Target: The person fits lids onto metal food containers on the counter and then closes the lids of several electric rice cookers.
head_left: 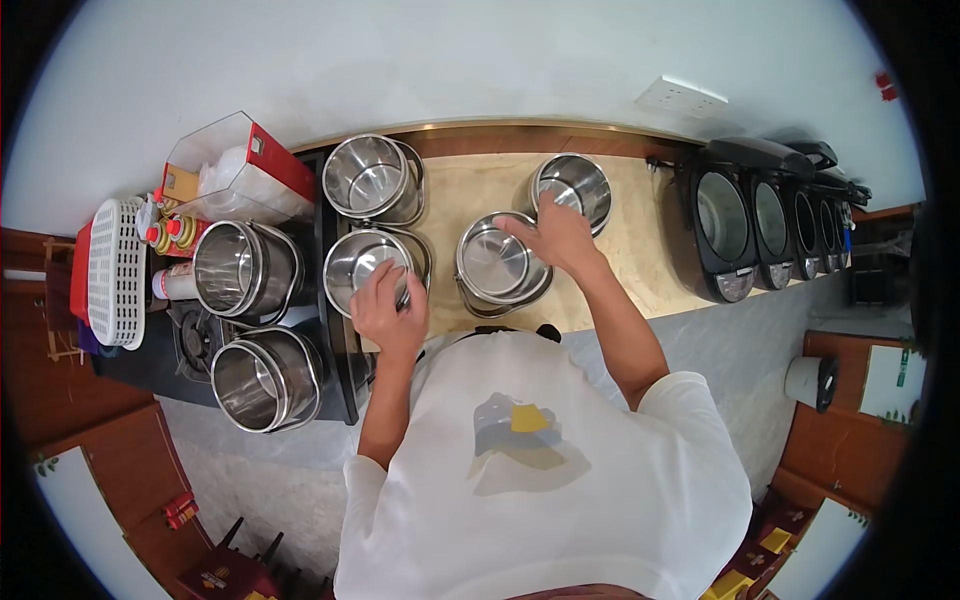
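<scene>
My left hand is at the near right side of a steel pot with a hinged handle. Its fingers are apart and slightly bent over the rim; contact is unclear. Between two other steel pots is my right hand, thumb spread from its fingers. The thumb reaches over the rim of the nearer pot, while the fingertips overlap the rim of the farther pot. Neither hand visibly grips anything. Another steel pot stands behind the one by my left hand. All these pots look empty inside.
Left, two more steel pots stand on the black counter near a gas burner, spray cans, a white basket and a clear bin. Several open black cookers line the right of the wooden counter.
</scene>
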Demonstrator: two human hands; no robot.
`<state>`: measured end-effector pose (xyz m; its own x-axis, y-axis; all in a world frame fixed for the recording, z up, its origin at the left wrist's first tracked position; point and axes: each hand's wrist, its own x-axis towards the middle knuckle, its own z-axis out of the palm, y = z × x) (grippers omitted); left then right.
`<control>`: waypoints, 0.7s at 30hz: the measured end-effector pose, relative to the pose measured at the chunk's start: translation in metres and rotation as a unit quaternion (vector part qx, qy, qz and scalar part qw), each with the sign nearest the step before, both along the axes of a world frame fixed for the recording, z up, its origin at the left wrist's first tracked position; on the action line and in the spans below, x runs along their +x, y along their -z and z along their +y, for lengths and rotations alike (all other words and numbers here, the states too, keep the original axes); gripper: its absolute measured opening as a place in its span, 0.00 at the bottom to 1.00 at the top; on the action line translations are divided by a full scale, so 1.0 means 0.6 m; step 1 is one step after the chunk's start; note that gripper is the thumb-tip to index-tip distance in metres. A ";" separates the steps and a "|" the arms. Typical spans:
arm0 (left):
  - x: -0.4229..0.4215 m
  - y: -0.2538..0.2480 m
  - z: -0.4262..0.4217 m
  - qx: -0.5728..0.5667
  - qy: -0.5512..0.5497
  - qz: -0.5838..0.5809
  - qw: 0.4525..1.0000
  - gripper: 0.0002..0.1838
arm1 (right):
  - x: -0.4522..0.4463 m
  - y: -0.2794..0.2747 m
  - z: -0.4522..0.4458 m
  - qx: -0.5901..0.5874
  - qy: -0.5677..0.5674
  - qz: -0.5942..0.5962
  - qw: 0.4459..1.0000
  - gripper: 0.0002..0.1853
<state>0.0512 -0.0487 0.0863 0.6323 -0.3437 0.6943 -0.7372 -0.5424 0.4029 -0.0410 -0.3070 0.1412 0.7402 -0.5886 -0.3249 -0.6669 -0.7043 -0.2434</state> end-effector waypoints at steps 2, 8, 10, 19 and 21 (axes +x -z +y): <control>-0.014 -0.023 -0.008 -0.021 0.005 0.017 1.000 0.10 | -0.017 0.006 -0.005 0.056 0.032 -0.102 0.993 0.37; -0.061 -0.044 -0.073 -0.054 0.324 0.121 0.937 0.17 | -0.077 0.061 -0.041 -0.141 -0.072 -0.241 0.957 0.24; -0.070 -0.032 -0.092 0.085 0.386 0.138 0.908 0.20 | -0.084 0.062 -0.043 -0.162 -0.073 -0.254 0.951 0.27; -0.064 0.014 -0.104 0.093 0.390 0.085 0.912 0.11 | -0.103 0.078 -0.102 -0.224 -0.014 -0.190 0.956 0.31; -0.063 0.014 -0.105 0.082 0.387 0.079 0.915 0.10 | -0.104 0.086 -0.132 -0.233 0.008 -0.180 0.956 0.32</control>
<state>0.0134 -0.1116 0.0776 0.2433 -0.8220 0.5149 -0.8658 0.0553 0.4974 -0.1033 -0.3864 0.0898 0.7444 -0.6195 0.2492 -0.6108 -0.7825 -0.1209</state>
